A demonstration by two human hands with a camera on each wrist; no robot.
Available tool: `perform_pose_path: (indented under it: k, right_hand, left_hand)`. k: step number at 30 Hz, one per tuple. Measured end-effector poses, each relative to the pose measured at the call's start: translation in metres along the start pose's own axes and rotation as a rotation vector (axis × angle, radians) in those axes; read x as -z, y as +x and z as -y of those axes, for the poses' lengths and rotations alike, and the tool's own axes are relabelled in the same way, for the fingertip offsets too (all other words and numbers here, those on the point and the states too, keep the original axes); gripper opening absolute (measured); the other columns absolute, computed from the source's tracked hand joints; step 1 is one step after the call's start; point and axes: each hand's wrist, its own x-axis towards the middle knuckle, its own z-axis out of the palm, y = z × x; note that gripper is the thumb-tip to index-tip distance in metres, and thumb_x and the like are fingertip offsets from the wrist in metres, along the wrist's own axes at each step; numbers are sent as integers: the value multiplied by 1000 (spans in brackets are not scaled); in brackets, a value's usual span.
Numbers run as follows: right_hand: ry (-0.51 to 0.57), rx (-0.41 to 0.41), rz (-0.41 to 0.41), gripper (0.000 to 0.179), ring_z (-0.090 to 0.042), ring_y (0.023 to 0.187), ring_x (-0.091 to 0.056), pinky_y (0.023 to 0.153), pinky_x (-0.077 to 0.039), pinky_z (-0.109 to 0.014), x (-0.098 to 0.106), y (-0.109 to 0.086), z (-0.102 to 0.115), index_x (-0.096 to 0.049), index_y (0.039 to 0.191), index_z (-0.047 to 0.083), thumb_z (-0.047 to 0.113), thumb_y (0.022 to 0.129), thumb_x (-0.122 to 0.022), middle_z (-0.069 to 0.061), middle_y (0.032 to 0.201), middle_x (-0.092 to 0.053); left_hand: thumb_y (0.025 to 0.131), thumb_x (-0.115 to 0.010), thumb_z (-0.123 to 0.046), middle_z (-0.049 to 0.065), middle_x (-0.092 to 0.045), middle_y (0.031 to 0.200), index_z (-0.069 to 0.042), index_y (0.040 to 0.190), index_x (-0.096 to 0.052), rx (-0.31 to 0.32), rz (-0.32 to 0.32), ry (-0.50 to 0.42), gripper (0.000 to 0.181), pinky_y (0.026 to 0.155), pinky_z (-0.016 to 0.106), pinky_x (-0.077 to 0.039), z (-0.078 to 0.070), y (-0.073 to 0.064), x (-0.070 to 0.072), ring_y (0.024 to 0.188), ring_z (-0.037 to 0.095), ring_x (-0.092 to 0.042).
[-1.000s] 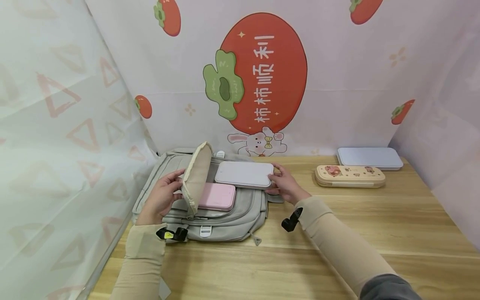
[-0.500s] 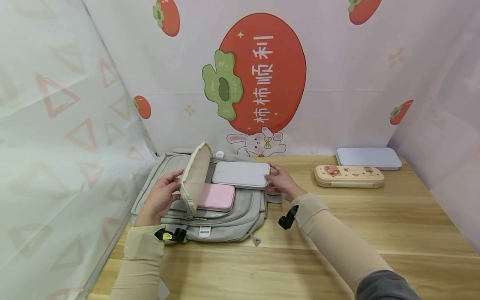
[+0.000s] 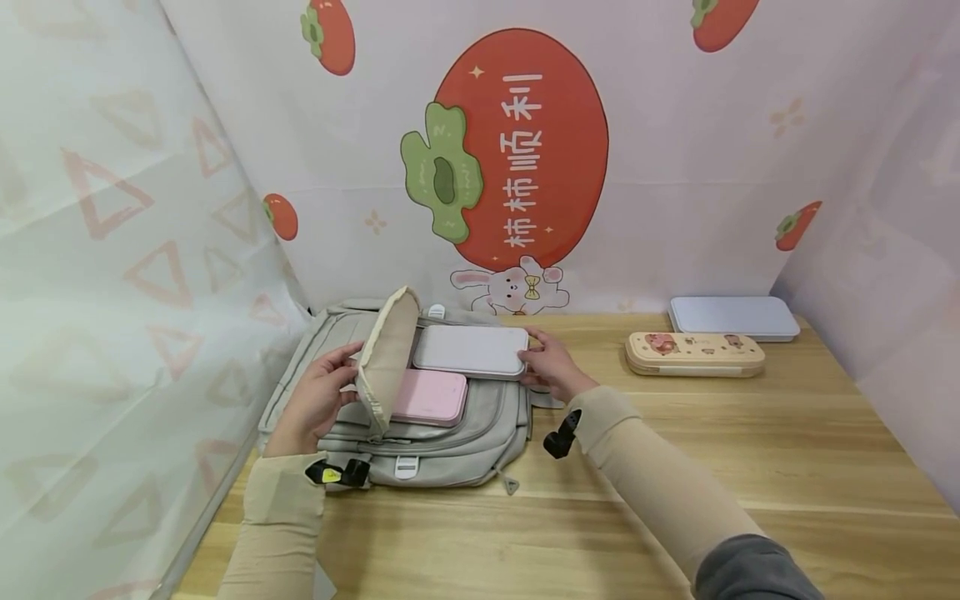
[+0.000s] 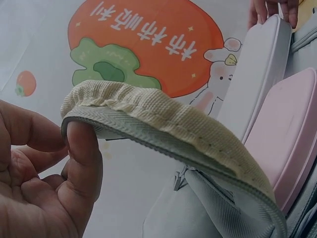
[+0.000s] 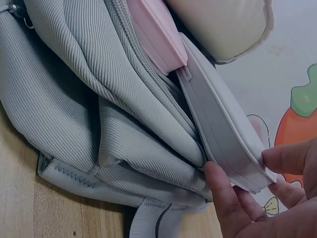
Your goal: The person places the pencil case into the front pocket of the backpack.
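Note:
A grey backpack [image 3: 487, 442] lies on the wooden table, its front pocket unzipped. My left hand [image 3: 318, 396] pinches the edge of the raised pocket flap [image 3: 390, 358], thumb and fingers on its zipped rim, as the left wrist view shows close up. Inside the pocket sits a pink pencil case [image 3: 431, 396], partly hidden by the flap. My right hand [image 3: 555, 365] grips the right end of a white pencil case [image 3: 471, 350]. This case lies behind the pink one, its left end at the flap; in the right wrist view the two cases [image 5: 223, 114] appear to touch.
To the right, a cream pencil case [image 3: 693, 354] with printed pictures stands in front of a pale blue-white case [image 3: 735, 317]. A printed cloth [image 3: 675, 167] hangs behind the table, and another [image 3: 135, 292] hangs on the left.
My right hand has moved the white pencil case left, closer to the flap. My left hand holds the flap in much the same place. The whole head view has shifted slightly.

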Motion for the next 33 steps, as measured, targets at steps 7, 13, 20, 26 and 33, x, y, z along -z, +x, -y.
perform_pose_path:
  k: [7,13,20,26,33]
  right_hand:
    - [-24,8,5,64,-19,81,-63,66,-59,-28,-7,2,3,-29,164,13,3,106,-53,-26,138,-52]
    - [-63,-4,-24,62,-17,78,-62,65,-57,-26,-13,2,6,-35,162,13,4,105,-56,-25,138,-55]
    - [-130,19,-41,61,-19,80,-60,65,-55,-27,-21,2,10,-38,161,13,4,104,-57,-24,132,-56]
    - [-174,40,-29,63,-24,96,-61,72,-58,-29,-30,3,11,-35,162,12,2,104,-56,-27,138,-53]
    - [-198,63,16,65,-26,99,-62,71,-59,-30,-38,7,13,-34,163,12,0,103,-56,-27,136,-53]
  left_hand:
    - [109,-37,0,2,-53,102,7,159,-29,-5,0,0,51,68,25,-54,0,0,1,86,8,-58]
    - [109,-37,0,2,-53,102,7,158,-30,-1,-2,-6,50,68,25,-54,1,1,1,86,8,-58]
    - [109,-36,1,3,-53,103,7,159,-28,3,-4,-9,51,68,26,-54,3,1,1,86,9,-59]
    - [108,-36,2,1,-54,102,8,158,-28,2,-4,-20,51,68,25,-54,1,0,1,86,8,-59]
    - [109,-38,0,1,-53,102,8,159,-28,5,-4,-25,52,68,25,-54,1,-1,1,85,8,-58]
